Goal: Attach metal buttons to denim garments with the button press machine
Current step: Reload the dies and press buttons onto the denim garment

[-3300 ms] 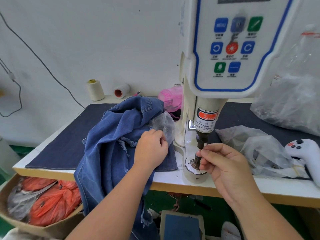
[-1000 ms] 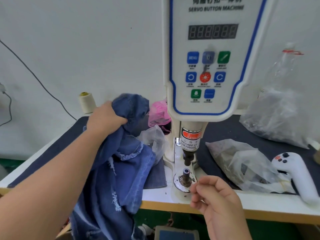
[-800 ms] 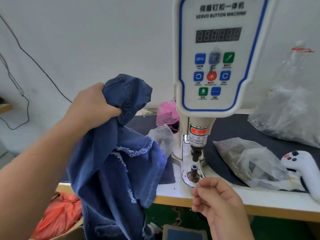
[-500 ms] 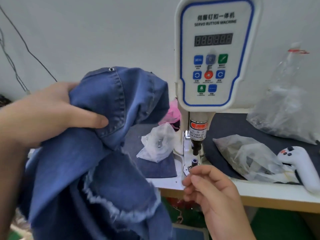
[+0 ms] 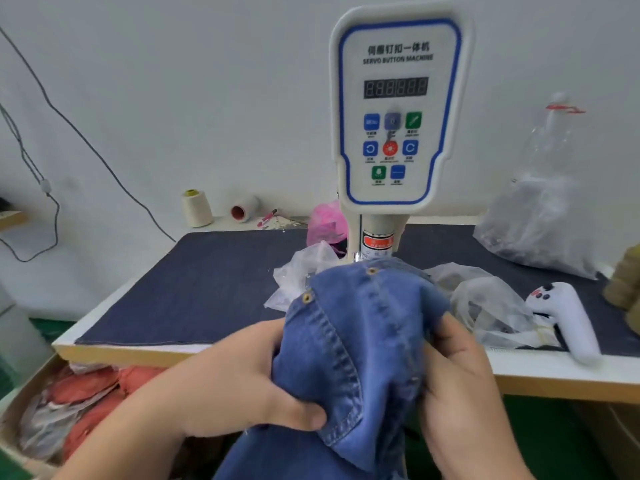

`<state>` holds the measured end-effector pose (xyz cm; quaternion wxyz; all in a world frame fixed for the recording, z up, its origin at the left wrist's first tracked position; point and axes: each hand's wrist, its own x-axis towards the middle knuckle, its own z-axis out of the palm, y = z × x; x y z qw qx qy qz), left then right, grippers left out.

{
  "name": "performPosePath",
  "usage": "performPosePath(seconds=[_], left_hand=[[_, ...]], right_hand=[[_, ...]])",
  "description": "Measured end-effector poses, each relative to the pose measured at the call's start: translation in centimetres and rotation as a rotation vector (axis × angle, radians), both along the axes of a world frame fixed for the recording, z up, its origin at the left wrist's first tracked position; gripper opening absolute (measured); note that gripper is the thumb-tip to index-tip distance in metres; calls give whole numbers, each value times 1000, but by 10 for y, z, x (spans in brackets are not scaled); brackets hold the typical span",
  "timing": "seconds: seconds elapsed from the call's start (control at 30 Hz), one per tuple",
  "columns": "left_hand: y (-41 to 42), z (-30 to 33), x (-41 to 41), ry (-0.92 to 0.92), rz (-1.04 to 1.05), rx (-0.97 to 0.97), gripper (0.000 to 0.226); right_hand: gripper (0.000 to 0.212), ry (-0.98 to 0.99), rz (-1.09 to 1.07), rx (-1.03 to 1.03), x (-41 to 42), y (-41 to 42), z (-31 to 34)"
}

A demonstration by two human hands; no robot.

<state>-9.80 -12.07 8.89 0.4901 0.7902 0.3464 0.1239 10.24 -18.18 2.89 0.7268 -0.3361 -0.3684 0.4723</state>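
The denim garment (image 5: 363, 344) is held at lower centre of the frame, bunched between both hands in front of the button press machine (image 5: 398, 109), apparently so that a stitched band can be brought under the press head. The left hand (image 5: 242, 382) is closed around the fabric with its thumb pressed on the fold, and the right hand (image 5: 457, 386) is curled around the opposite edge. Two small metal studs (image 5: 372, 270) are seen near the raised top of the denim. The lower die is hidden behind the cloth, so alignment cannot be judged. Crumpled clear plastic bags (image 5: 485, 306) lie just beside the press at right centre, and may crowd the placement. A white handheld controller (image 5: 568, 323) lies on the dark table mat (image 5: 194, 282), and thread cones (image 5: 196, 207) stand at upper left.
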Motion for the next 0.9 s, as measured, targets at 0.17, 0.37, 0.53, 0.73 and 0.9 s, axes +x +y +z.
performPosePath(seconds=[0.17, 0.37, 0.53, 0.73, 0.9], left_hand=[[11, -17, -25, 108, 311, 187, 34], [33, -41, -36, 207, 517, 403, 43], [50, -52, -43, 340, 536, 426, 48], [42, -40, -55, 25, -29, -242, 52], [17, -24, -2, -48, -30, -60, 57]], right_hand=[[62, -162, -121, 27, 22, -11, -8], [52, -167, -50, 3, 27, -14, -11], [52, -263, -50, -15, 29, -18, -10], [58, -330, -67, 46, 33, -18, -10], [46, -505, -104, 222, 13, -9, -4]])
